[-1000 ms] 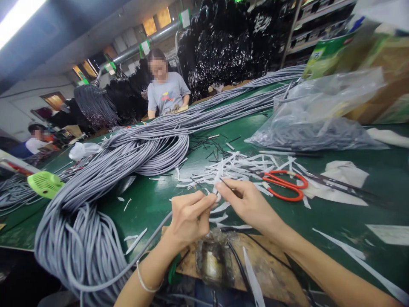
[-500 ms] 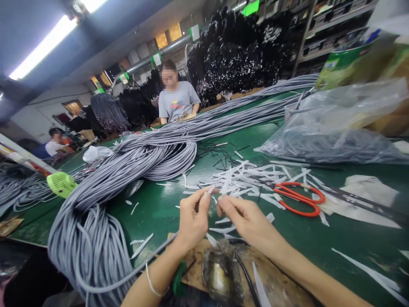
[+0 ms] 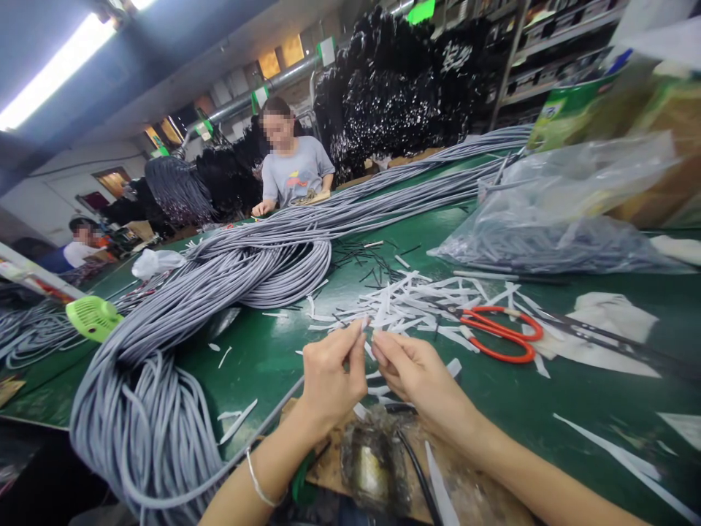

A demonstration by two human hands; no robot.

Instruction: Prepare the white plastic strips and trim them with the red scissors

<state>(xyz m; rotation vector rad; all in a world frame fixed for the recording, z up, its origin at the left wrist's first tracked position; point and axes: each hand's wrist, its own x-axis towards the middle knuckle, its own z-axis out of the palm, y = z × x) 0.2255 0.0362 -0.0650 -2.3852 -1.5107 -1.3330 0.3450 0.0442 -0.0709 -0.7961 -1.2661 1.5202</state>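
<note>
My left hand (image 3: 334, 369) is closed in a pinch above the work table. One grey cable (image 3: 257, 442) leads from the big coil and passes behind this hand, and a small whitish tip shows at the fingertips. Close beside it, my right hand (image 3: 413, 365) pinches with thumb and forefinger; what it grips is too small to make out. Just beyond both hands lies a pile of white strips (image 3: 399, 299). Red-handled scissors (image 3: 501, 332) rest to the right of my right hand. Below the hands, a grimy metal device (image 3: 369, 467) sits on a brown board (image 3: 460, 475).
A thick bundle of grey cables (image 3: 219, 285) runs across the green table (image 3: 263, 343). A clear plastic bag (image 3: 569, 212) stands at right. White cloth (image 3: 613, 321) lies by the scissors. A green fan-like object (image 3: 93, 318) is at left. A co-worker (image 3: 296, 168) sits across.
The view has shifted slightly, so the table things appear further left. My hands stay close together, still pinching. The co-worker's hand has come into sight above the cables.
</note>
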